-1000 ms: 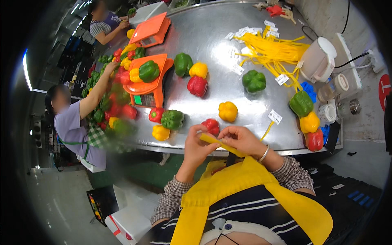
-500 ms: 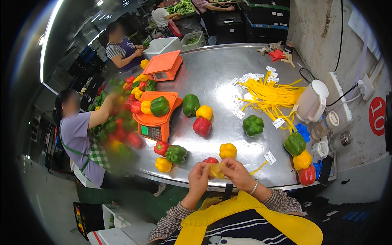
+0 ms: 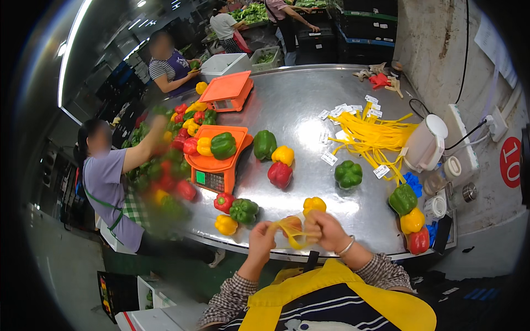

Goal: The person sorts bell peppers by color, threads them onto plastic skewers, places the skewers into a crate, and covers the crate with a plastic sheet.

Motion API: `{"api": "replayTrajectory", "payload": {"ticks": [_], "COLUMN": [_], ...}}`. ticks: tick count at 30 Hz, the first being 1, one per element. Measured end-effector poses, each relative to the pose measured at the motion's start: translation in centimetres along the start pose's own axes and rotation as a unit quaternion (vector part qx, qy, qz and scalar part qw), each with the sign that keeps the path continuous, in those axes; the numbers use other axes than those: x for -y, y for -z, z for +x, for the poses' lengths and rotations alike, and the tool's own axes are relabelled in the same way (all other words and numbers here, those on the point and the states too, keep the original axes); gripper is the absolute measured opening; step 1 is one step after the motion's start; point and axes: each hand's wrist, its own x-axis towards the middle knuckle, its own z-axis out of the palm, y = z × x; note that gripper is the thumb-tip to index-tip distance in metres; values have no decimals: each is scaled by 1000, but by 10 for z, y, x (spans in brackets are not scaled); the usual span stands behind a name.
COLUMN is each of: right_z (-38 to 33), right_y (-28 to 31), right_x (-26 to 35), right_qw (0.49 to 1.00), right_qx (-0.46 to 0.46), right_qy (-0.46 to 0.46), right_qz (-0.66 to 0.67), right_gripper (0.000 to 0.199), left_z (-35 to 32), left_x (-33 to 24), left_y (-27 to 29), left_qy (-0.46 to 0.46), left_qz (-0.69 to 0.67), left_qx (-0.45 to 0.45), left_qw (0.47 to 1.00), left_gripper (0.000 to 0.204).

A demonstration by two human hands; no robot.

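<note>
Steel table (image 3: pixel 309 116) edge; left hand (image 3: pixel 261 238) and right hand (image 3: pixel 327 230), fingers pinching, stretch a yellow band (image 3: pixel 291 234).

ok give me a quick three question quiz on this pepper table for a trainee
1. True or false: both hands hold a yellow band by the table's near edge.
2. Which colour is the pepper lying on the near orange scale beside the yellow one? A red, B green, C purple.
3. What lies heaped beside the white machine?

Key: 1 true. 2 B, the green pepper. 3 loose yellow bands.
</note>
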Motion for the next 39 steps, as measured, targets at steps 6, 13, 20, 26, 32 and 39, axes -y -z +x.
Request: {"api": "replayTrajectory", "payload": {"ticks": [6,13,20,26,32,39], "right_z": [8,13,5,-6,-22,-5], "right_y": [-18,-18,-10,-20,6,2], "right_x": [-10,-11,-1,-16,-25,-33], "right_qw": [730,910,751,921,853,893], "right_qx": [-243,-261,-391,-315,-320,-436], "right_qy": [-1,-26,-73,-46,-143,0], "right_qz": [-639,-320,-527,-224,-387,-109], "right_gripper": [24,26,11,16,23,20], "left_z": [-5,7,-1,4,16,47], "left_x": [-28,-5,-18,2,7,33], "left_y": [1,17,14,21,12,56], "left_qy": [-48,-21,18,51,167,190], "left_qz": [-180,-15,-210,67,-249,-139], "left_qx": [141,21,194,143,26,118], "left_qw": [972,999,958,986,954,965], "left_gripper": [9,5,8,13,4,16]}}
